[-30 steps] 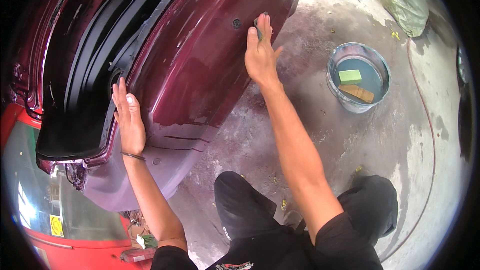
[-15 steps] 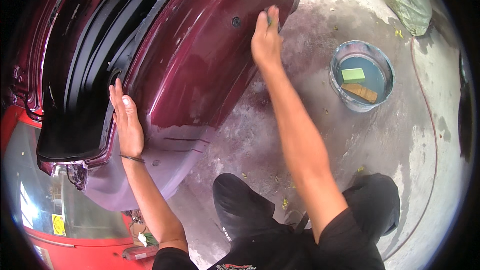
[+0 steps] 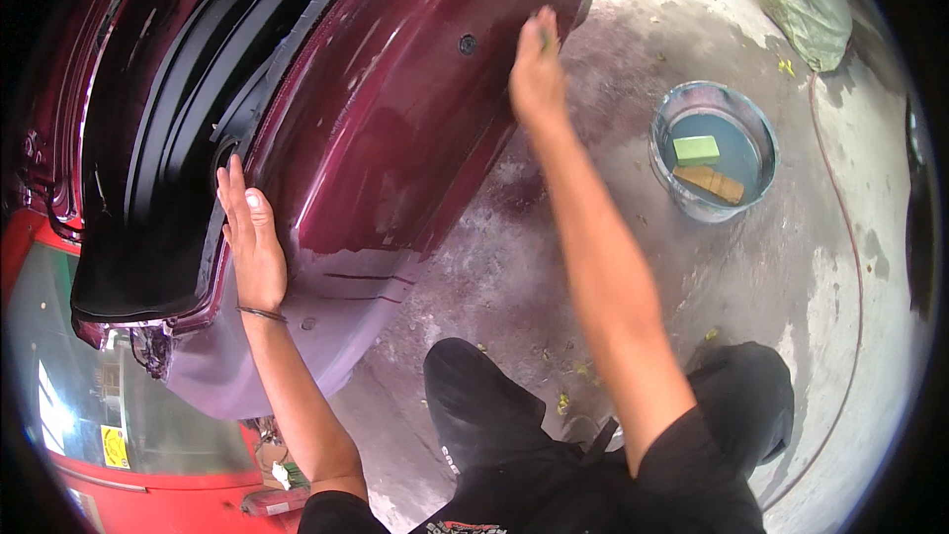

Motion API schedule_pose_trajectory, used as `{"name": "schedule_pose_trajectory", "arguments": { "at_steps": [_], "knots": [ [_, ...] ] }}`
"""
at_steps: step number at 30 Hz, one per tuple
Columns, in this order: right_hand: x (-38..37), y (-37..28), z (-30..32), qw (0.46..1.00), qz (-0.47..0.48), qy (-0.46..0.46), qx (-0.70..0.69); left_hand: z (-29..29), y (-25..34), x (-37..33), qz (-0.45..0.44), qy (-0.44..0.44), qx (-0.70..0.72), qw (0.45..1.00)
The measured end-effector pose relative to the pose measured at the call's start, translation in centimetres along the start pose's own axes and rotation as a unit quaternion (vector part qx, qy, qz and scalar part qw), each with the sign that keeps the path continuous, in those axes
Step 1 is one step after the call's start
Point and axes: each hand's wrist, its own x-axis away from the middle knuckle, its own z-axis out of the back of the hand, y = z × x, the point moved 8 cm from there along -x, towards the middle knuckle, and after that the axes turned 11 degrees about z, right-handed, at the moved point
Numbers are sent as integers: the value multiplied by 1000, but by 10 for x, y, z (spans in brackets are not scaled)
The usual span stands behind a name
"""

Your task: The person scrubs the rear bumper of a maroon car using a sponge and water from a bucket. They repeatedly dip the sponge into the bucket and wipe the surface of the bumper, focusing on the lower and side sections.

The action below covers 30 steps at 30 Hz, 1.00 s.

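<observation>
A maroon car bumper curves across the upper middle, and its near corner carries a dull greyish-purple patch. My right hand presses at the bumper's outer side, near a small round dark hole. Its fingers are together; a bit of something dark green shows among them, too small to name. My left hand lies flat on the bumper's inner upper edge beside the black trunk opening. That hand is open, fingers stretched out, with a thin dark band at its wrist.
On the stained concrete floor to the right stands a bucket of cloudy water, with a green block and a tan block in it. A thin hose runs along the right. A greenish sack stands behind; a red vehicle is lower left.
My right hand has shifted slightly to the right along the bumper's side and turned a little. My left hand stays in place.
</observation>
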Motion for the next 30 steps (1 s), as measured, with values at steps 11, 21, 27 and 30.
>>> {"name": "schedule_pose_trajectory", "arguments": {
  "at_steps": [11,21,27,30],
  "knots": [
    [226,-15,-77,990,49,-116,67,5,-20,6,29,1,-18,999],
    [182,3,-63,981,12,-13,-191,3,-16,4,31,-3,-24,999],
    [220,1,-69,978,17,-14,-206,2,-17,2,24,-1,-37,999],
    [111,12,-14,970,26,39,-239,0,-6,2,35,-4,-48,998]
  ]
}}
